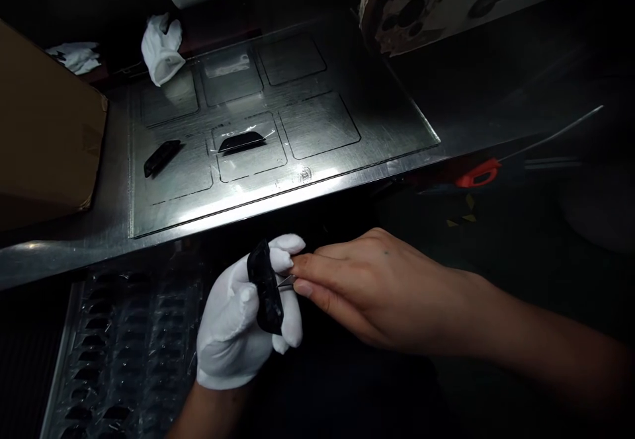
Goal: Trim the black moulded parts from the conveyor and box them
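Observation:
My left hand [238, 326], in a white glove, grips a small black curved plastic part [265, 287] upright below the metal table's front edge. My bare right hand [362, 283] pinches a thin clear or silvery film tab [286, 281] at the part's right side, fingertips touching the gloved fingers. On the steel plate [317, 181] lie two similar black parts: one [161, 157] at the left, another [242, 141] on a clear film in a marked square.
A clear blister tray [114, 359] with several black parts sits lower left. A cardboard box [44, 121] stands at the left. White gloves [161, 45] lie at the plate's back. A red-handled tool [479, 173] rests at the right, with a round machine part [411, 2] above it.

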